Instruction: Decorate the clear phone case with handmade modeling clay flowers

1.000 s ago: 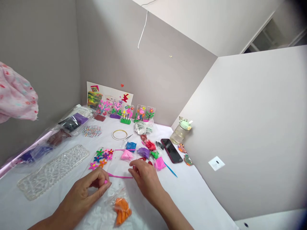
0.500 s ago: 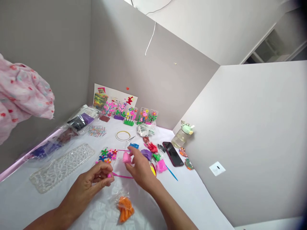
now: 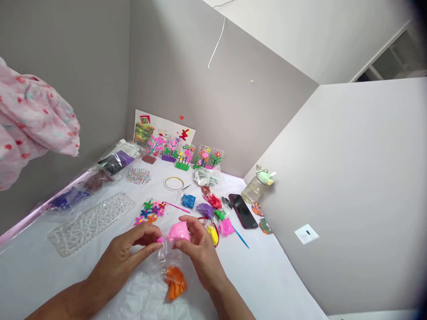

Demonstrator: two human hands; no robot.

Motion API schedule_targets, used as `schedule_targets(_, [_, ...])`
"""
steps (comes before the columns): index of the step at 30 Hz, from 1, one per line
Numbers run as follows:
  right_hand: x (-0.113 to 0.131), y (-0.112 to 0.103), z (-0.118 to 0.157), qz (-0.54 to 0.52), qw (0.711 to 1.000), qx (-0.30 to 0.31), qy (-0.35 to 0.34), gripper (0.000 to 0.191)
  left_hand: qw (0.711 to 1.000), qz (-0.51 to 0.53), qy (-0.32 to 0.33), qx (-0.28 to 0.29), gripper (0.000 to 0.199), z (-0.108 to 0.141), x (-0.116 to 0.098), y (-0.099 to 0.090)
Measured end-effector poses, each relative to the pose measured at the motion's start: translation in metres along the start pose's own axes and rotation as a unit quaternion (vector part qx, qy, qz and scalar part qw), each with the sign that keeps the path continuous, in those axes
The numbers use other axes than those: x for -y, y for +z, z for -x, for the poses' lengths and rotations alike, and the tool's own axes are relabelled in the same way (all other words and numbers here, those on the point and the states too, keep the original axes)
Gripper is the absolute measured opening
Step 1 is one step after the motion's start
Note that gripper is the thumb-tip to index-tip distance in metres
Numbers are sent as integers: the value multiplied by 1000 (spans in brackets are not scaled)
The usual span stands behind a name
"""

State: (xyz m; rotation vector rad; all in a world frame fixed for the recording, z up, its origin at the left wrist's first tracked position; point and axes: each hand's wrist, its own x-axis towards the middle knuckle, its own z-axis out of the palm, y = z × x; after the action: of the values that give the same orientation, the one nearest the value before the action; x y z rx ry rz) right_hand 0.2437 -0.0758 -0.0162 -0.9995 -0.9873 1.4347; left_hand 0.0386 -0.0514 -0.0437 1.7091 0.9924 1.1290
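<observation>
Between finger and thumb, my left hand (image 3: 142, 242) pinches a small bright pink piece (image 3: 160, 240). My right hand (image 3: 196, 242) grips a larger light pink clay lump (image 3: 179, 231) in clear wrap, whose loose film hangs between the two hands. Just behind my hands lies a clear case with colourful clay flowers (image 3: 151, 210), partly hidden by my left hand. A pink tool (image 3: 177, 207) rests beyond it. Orange clay (image 3: 175, 283) in clear wrap sits on the white cloth in front.
Wrapped blue (image 3: 188, 201), purple (image 3: 204, 210) and pink clay (image 3: 227, 227) lie behind and right. Further right are a blue tool (image 3: 240, 238), a phone (image 3: 243, 211) and a glass jar (image 3: 254, 190). A lattice tray (image 3: 91, 224) is left; decorated panels (image 3: 183, 157) stand at the back.
My right hand has come nearer my left and turned, showing more of the light pink lump and its wrap. The blue clay and pink tool are less covered. The view has shifted slightly.
</observation>
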Motion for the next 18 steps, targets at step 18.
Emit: schedule_targets(18, [43,-115,-1,622,743,-199,-146,33,998,-62,8,-5,30,2,11,1])
